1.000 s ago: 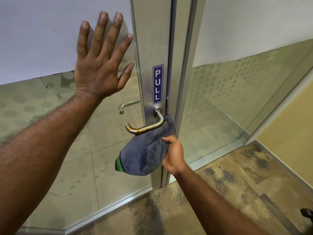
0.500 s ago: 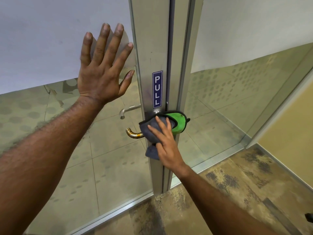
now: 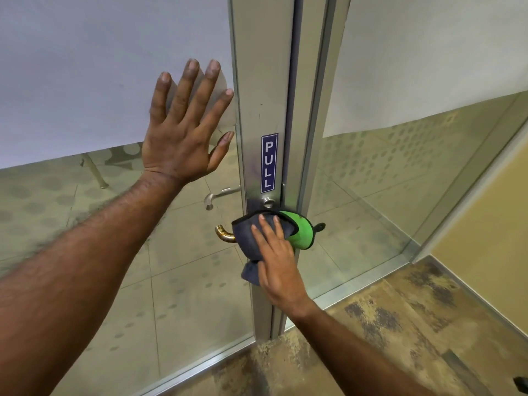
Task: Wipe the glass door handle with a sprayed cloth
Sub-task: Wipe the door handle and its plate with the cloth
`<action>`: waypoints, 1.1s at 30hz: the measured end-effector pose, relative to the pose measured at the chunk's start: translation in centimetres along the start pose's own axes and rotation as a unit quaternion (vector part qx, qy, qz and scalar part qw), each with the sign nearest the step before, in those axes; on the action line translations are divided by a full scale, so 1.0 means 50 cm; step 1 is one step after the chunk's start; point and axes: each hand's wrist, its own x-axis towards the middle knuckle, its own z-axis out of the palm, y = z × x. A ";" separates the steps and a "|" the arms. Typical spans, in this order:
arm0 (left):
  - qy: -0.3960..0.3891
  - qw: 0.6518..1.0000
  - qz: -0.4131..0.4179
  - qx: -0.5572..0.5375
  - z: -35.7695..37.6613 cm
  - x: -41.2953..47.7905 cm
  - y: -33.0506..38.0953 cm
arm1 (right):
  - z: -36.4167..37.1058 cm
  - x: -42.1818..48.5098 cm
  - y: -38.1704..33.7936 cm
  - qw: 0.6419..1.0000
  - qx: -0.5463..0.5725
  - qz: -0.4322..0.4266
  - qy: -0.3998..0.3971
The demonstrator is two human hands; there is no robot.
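left hand (image 3: 183, 132) flat, fingers spread on glass door (image 3: 85, 81) | right hand (image 3: 275, 258) grips cloth (image 3: 251, 241) wrapped around handle (image 3: 224, 234) | cloth grey-blue, green inside; handle's brass tip exposed

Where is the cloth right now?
In the head view, the cloth is draped over the door handle just below the PULL sign, pressed there by the right hand, leaving only the handle's curved left tip exposed.

It looks like an office: a glass door (image 3: 120, 252) in a metal frame (image 3: 263, 95), a "PULL" sign (image 3: 269, 163), frosted film (image 3: 85, 67), and carpet (image 3: 385, 338).
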 end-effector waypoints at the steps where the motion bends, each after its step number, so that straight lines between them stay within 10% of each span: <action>1: 0.002 1.000 0.001 0.002 0.000 0.000 0.000 | -0.007 0.000 0.015 0.999 -0.037 -0.003 0.004; 33: -0.026 1.000 -0.002 -0.008 -0.010 0.001 0.000 | 0.006 0.072 0.090 0.998 -0.023 -0.054 0.020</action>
